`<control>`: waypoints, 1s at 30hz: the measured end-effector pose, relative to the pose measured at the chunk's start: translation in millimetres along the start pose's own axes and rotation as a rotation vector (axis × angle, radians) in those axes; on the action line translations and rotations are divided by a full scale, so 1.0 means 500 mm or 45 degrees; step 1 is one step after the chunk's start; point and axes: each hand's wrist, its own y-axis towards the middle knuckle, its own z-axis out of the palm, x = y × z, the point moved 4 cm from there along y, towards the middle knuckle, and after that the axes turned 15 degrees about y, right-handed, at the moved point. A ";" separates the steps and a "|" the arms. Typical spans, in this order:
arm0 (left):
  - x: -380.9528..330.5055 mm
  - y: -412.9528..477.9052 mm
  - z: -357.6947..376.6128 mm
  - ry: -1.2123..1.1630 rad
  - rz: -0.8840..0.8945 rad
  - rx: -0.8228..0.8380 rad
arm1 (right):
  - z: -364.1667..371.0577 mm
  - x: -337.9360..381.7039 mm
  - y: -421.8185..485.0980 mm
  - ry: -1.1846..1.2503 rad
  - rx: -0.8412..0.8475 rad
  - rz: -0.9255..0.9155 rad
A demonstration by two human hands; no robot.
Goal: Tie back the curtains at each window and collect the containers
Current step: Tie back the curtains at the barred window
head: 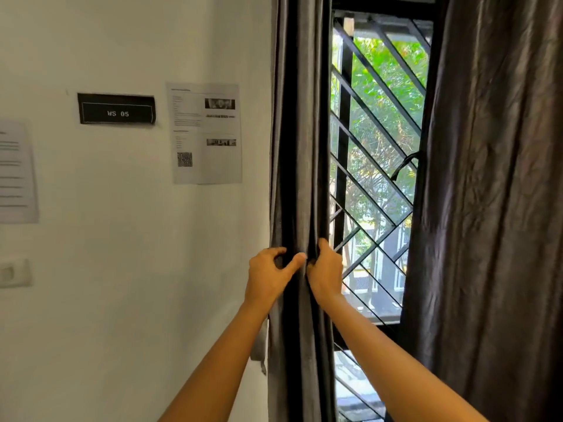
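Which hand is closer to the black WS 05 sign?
Left. The left hand grips the left curtain on its wall side, below-right of the sign; the right hand grips it farther over, by the window.

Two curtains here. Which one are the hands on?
The left curtain, gathered narrow beside the white wall; left hand and right hand both grip it. The right curtain hangs loose, untouched.
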 end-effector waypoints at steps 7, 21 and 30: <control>-0.026 -0.027 0.042 0.090 0.093 -0.037 | 0.026 -0.043 -0.062 0.467 -0.029 0.373; 0.015 -0.075 0.055 0.032 -0.101 -0.243 | 0.047 -0.057 -0.140 0.320 0.022 0.049; 0.029 -0.082 0.053 0.159 -0.045 -0.212 | 0.055 -0.059 -0.162 0.372 0.066 0.046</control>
